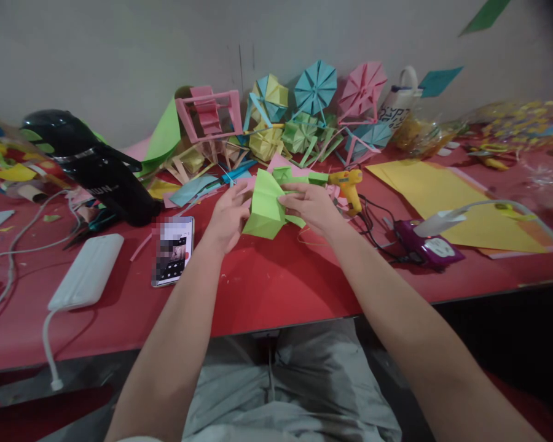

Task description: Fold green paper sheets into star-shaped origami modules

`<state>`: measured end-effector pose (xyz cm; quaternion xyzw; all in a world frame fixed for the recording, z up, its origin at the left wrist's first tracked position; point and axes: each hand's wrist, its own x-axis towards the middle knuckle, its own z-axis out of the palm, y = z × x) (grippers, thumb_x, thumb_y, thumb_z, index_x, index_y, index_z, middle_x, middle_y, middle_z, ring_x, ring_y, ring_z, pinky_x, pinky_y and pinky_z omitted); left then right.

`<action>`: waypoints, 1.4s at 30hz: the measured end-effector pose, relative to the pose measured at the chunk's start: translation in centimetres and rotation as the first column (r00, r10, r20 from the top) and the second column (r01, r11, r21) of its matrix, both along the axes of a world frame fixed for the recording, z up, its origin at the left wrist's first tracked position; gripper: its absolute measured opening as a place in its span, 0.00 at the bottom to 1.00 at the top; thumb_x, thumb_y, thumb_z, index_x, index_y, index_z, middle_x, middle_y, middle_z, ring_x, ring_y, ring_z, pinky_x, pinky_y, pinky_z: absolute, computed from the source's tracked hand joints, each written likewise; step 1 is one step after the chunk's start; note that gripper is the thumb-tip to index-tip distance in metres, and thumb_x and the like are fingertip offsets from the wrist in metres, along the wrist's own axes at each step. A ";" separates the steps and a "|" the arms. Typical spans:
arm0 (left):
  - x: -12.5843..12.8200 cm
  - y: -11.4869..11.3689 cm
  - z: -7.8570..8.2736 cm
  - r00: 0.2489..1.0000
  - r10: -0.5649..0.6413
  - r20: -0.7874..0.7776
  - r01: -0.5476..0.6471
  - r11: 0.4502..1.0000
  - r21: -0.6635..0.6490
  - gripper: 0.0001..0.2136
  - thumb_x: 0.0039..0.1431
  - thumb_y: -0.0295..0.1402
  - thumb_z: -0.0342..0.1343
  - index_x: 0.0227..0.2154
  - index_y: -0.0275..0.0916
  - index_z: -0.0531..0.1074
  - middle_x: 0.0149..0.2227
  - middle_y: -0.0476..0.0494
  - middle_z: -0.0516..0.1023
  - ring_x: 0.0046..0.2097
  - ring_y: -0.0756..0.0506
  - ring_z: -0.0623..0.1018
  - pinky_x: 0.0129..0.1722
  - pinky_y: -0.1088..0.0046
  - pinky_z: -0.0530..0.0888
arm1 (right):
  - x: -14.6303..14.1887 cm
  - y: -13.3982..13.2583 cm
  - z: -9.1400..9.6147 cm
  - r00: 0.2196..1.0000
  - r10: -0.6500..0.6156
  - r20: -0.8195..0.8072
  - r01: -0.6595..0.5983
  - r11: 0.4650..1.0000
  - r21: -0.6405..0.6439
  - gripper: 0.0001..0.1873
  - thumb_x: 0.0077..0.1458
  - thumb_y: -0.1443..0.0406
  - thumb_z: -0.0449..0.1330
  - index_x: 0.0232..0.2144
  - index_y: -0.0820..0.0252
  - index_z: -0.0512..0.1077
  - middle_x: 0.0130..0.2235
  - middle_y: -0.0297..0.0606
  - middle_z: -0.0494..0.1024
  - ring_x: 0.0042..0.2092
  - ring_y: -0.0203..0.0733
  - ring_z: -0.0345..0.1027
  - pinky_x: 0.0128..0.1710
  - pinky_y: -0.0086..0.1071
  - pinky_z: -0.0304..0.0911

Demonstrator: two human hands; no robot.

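A folded light-green paper piece [266,210] is held up just above the red table, between my two hands. My left hand [231,215] grips its left side with bent fingers. On the other side, the fingers of my right hand [309,206] press against its right edge, closed on the paper. Behind it lie more green folded strips [299,176] and pink paper scraps. A yellow glue gun [348,188] lies just beyond my right hand. Left of my left forearm is a phone [174,252] with a lit screen.
Paper wheels on stands, among them a blue one [316,87] and a pink one [363,92], line the wall. A black bottle [104,175] leans at left near a white power bank [88,270]. At right are a purple power strip [428,242] with cables and yellow paper sheets [447,205].
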<state>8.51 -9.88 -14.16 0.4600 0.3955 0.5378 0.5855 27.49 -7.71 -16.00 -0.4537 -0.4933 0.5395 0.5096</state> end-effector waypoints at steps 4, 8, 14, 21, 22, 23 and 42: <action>0.3 0.0 0.2 0.999 0.033 0.034 -0.028 0.988 -0.152 0.14 0.48 0.35 0.65 0.38 0.35 0.77 0.41 0.38 0.83 0.48 0.38 0.82 0.45 0.64 0.80 | -0.2 -0.1 0.1 1.000 0.014 0.009 -0.014 1.000 -0.014 0.12 0.45 0.67 0.73 0.34 0.61 0.78 0.33 0.39 0.82 0.34 0.37 0.76 0.37 0.33 0.74; 0.5 0.2 -0.6 0.989 0.142 -0.045 -0.147 0.982 -0.119 0.17 0.36 0.34 0.75 0.31 0.34 0.79 0.35 0.42 0.84 0.41 0.43 0.82 0.44 0.68 0.79 | -0.3 -0.3 -0.1 0.997 0.036 0.073 -0.040 0.998 0.046 0.12 0.44 0.66 0.73 0.33 0.60 0.77 0.31 0.38 0.81 0.34 0.38 0.75 0.37 0.34 0.73; 0.6 0.4 -0.8 0.974 0.219 -0.060 -0.226 0.962 -0.156 0.12 0.39 0.30 0.71 0.30 0.35 0.81 0.32 0.43 0.83 0.37 0.44 0.82 0.40 0.68 0.78 | -0.2 0.2 -0.8 0.978 0.087 0.188 -0.131 0.963 0.237 0.20 0.44 0.59 0.72 0.40 0.60 0.78 0.35 0.37 0.81 0.37 0.40 0.74 0.38 0.36 0.71; 0.3 1.1 -1.1 0.975 0.222 -0.012 -0.220 0.960 -0.173 0.10 0.36 0.32 0.71 0.24 0.35 0.78 0.25 0.41 0.81 0.41 0.37 0.83 0.42 0.61 0.80 | -0.4 -0.4 -0.1 0.944 0.107 0.312 -0.210 0.924 0.321 0.15 0.51 0.59 0.65 0.39 0.59 0.82 0.31 0.36 0.79 0.32 0.37 0.68 0.33 0.33 0.66; 0.2 1.2 -1.1 0.976 0.219 -0.020 -0.219 0.961 -0.169 0.11 0.37 0.33 0.71 0.24 0.35 0.78 0.26 0.40 0.81 0.41 0.37 0.83 0.42 0.61 0.80 | -0.4 -0.6 0.0 0.940 0.090 0.328 -0.202 0.924 0.324 0.15 0.51 0.59 0.64 0.39 0.59 0.83 0.31 0.36 0.79 0.31 0.37 0.68 0.32 0.33 0.65; 0.1 1.2 -1.1 0.978 0.208 -0.025 -0.209 0.964 -0.161 0.11 0.38 0.35 0.71 0.24 0.35 0.78 0.26 0.40 0.81 0.41 0.37 0.83 0.43 0.60 0.80 | -0.4 -0.8 0.2 0.936 0.072 0.344 -0.193 0.923 0.333 0.14 0.52 0.60 0.64 0.39 0.59 0.83 0.31 0.36 0.79 0.31 0.37 0.68 0.33 0.33 0.65; 0.1 -0.4 -0.4 0.893 -0.082 -0.442 0.190 0.960 0.207 0.12 0.48 0.33 0.67 0.37 0.39 0.85 0.39 0.43 0.85 0.46 0.40 0.81 0.52 0.61 0.76 | -0.5 -1.5 1.4 0.919 0.122 0.374 -0.231 0.937 0.262 0.20 0.50 0.50 0.69 0.27 0.61 0.74 0.24 0.32 0.70 0.27 0.33 0.60 0.27 0.30 0.54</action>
